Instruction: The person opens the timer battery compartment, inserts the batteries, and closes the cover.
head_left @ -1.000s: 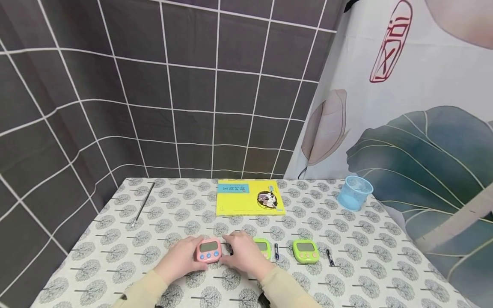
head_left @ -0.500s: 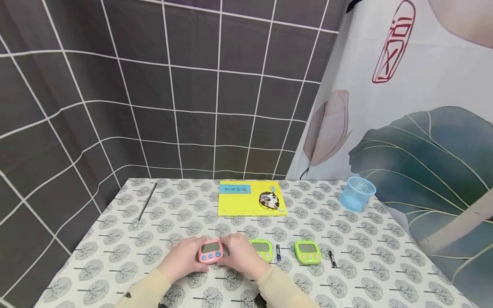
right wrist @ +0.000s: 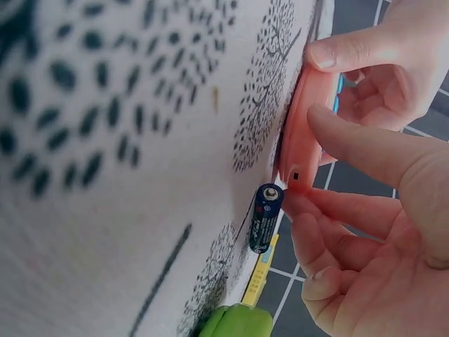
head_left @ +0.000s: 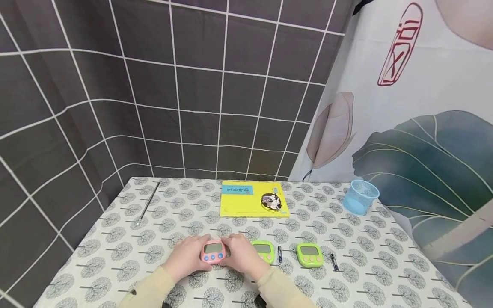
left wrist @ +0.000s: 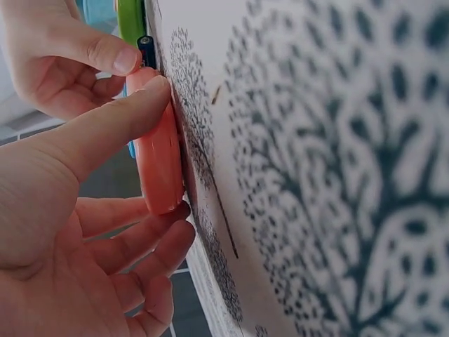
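Note:
A pink digital timer (head_left: 213,252) with blue buttons lies on the patterned cloth, low between both hands. My left hand (head_left: 190,255) grips its left side, thumb on the near edge and fingertips at the far edge, as the left wrist view shows. At the right side my right hand (head_left: 243,255) pinches it between thumb and fingers. Beside the timer's corner, close to the right fingertips, is a small dark battery (right wrist: 266,218), mostly hidden in the head view. A green timer (head_left: 263,250) sits just right of the right hand, partly covered by it.
Further right are a second green timer (head_left: 310,255) and two batteries, one between the green timers (head_left: 280,254) and one beyond (head_left: 334,262). A yellow booklet (head_left: 254,199) lies at the back, a thin dark rod (head_left: 148,202) at left, a blue cup (head_left: 360,197) at back right.
The right hand has closed the small gap to the pink timer and now holds its right side. The left hand keeps its grip. The head view has shifted slightly.

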### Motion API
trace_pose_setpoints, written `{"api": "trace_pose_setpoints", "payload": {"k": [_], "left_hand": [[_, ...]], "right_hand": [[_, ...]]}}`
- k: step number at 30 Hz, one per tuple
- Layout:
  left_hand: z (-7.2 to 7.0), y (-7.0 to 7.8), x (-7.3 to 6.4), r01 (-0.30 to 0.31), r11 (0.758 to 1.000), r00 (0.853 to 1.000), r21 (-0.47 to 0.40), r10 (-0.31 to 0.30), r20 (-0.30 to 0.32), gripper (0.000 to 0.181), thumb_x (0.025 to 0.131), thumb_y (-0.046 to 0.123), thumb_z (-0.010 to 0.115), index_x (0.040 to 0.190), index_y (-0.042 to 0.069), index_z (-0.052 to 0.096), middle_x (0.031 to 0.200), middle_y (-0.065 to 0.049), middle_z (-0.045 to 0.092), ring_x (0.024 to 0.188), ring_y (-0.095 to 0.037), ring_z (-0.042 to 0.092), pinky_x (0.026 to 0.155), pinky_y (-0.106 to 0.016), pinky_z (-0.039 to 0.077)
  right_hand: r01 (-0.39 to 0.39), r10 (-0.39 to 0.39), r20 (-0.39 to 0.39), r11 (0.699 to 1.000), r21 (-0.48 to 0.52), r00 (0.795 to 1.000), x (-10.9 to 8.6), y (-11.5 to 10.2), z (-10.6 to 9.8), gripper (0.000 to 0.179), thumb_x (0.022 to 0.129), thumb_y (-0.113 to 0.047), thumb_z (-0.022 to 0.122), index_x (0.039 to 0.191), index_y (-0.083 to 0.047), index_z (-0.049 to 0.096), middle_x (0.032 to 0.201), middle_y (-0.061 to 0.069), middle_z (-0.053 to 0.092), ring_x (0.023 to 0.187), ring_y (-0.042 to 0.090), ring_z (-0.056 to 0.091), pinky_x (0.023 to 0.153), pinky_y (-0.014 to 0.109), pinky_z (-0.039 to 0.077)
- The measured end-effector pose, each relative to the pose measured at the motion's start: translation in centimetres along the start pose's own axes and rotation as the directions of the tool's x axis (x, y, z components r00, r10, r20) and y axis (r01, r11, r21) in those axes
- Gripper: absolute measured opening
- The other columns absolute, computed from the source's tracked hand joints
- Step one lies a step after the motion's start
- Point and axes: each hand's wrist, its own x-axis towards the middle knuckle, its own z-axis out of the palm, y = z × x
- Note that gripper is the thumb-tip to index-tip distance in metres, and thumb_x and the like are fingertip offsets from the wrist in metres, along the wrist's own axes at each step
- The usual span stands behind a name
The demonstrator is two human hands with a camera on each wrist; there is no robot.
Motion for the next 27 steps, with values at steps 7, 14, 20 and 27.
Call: {"api": "trace_pose_setpoints", "payload": {"k": [7, 14, 20, 27], "left_hand": [[0.2, -0.01, 0.04, -0.03, 1.0, 0.999, 0.008, 0.03, -0.035, 0.072, 0.052, 0.033, 0.089, 0.113, 0.006, 0.063, 0.105, -0.008, 0.068, 0.095, -0.029, 0.061, 0.086, -0.056, 0.044], [0.43, -0.1, 0.1, -0.052, 0.997, 0.992, 0.058, 0.058, -0.112, 0.068, 0.05, 0.035, 0.089, 0.109, 0.01, 0.065, 0.102, -0.002, 0.069, 0.093, -0.022, 0.058, 0.084, -0.047, 0.043], [0.31, 0.02, 0.0, -0.056, 0.997, 0.984, 0.057, 0.065, -0.167, 0.071, 0.051, 0.031, 0.089, 0.113, 0.008, 0.064, 0.106, -0.005, 0.068, 0.09, -0.02, 0.055, 0.082, -0.043, 0.042], [0.11, 0.1, 0.1, -0.041, 0.998, 0.98, 0.039, 0.048, -0.191, 0.078, 0.053, 0.028, 0.089, 0.122, 0.007, 0.059, 0.115, -0.007, 0.065, 0.096, -0.021, 0.053, 0.084, -0.043, 0.041]], "right_hand": [[-0.018, 0.018, -0.01, 1.0, 0.019, 1.0, -0.03, -0.17, -0.08, 0.047, 0.062, -0.021, 0.086, 0.103, -0.005, 0.069, 0.088, 0.001, 0.068, 0.08, 0.013, 0.057, 0.074, 0.024, 0.049], [-0.076, 0.076, 0.002, 0.994, 0.077, 0.997, -0.12, -0.22, -0.21, 0.051, 0.061, -0.018, 0.086, 0.106, -0.006, 0.066, 0.092, 0.002, 0.068, 0.083, 0.014, 0.058, 0.075, 0.027, 0.05], [-0.143, 0.138, 0.037, 0.964, 0.222, 0.99, -0.11, 0.19, -0.37, 0.056, 0.066, -0.016, 0.084, 0.115, -0.008, 0.058, 0.093, 0.001, 0.067, 0.083, 0.014, 0.059, 0.074, 0.029, 0.051], [-0.159, 0.163, 0.019, 0.914, 0.372, 0.986, -0.22, 0.53, -0.46, 0.044, 0.078, -0.023, 0.077, 0.114, -0.011, 0.053, 0.085, -0.002, 0.066, 0.07, 0.007, 0.057, 0.063, 0.024, 0.048]]}}
